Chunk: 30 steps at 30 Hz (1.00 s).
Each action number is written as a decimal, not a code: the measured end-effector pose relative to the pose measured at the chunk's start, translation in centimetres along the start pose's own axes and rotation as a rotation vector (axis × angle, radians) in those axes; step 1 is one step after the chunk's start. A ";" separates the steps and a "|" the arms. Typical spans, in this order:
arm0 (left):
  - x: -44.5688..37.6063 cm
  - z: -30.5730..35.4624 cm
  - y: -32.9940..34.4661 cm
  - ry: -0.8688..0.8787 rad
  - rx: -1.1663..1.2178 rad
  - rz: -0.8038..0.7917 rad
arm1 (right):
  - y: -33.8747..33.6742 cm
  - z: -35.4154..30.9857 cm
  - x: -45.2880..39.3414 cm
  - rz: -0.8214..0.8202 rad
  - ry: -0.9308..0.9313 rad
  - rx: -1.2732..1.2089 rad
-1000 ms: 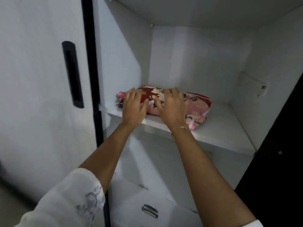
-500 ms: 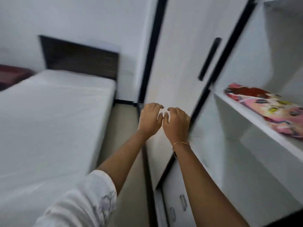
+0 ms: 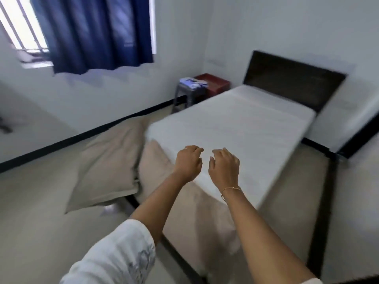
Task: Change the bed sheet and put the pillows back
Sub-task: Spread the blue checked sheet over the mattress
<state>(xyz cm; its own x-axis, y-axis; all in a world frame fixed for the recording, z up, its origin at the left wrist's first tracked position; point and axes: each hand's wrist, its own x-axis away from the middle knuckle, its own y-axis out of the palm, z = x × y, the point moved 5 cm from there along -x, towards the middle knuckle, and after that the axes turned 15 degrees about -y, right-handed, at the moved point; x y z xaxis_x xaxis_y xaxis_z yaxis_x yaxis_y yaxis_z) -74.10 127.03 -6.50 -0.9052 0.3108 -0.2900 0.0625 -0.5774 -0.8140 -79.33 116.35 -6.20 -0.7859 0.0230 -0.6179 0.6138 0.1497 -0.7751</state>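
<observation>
A bare white mattress (image 3: 242, 130) lies on a dark bed frame with a dark headboard (image 3: 291, 78) at the far end. Two beige pillows lean at the foot of the bed: one (image 3: 106, 160) on the floor to the left, another (image 3: 192, 218) against the mattress end below my arms. My left hand (image 3: 188, 162) and my right hand (image 3: 224, 167) hover side by side over the near corner of the mattress, fingers loosely curled, holding nothing. A thin bracelet circles my right wrist. No bed sheet is in view.
A grey stool (image 3: 188, 93) with folded cloth on top stands beside a red box (image 3: 213, 84) at the head of the bed. A blue curtain (image 3: 96, 31) hangs over the window on the left. Beige floor runs on both sides of the bed.
My view has swung from the wardrobe shelf with the pink patterned bundle round to the bed. Both hands left the bundle and now hang empty over the mattress corner.
</observation>
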 end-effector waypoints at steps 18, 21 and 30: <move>-4.5 -43.8 -23.1 -0.217 -0.181 0.175 | 24.7 -43.5 -17.7 0.016 -0.234 -0.220; -7.7 -48.6 -24.1 -0.215 -0.223 0.151 | 28.9 -46.3 -21.0 0.006 -0.249 -0.210; -21.7 -62.5 -23.8 -0.254 -0.262 -0.004 | 43.4 -48.9 -33.0 -0.090 -0.185 -0.152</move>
<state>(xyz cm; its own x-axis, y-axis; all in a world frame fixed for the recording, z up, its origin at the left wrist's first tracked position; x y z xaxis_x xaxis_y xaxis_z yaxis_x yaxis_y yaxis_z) -29.69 181.21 -12.24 -0.9792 0.0960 -0.1789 0.1346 -0.3530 -0.9259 -30.45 170.38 -12.99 -0.8012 -0.1767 -0.5718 0.5126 0.2904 -0.8080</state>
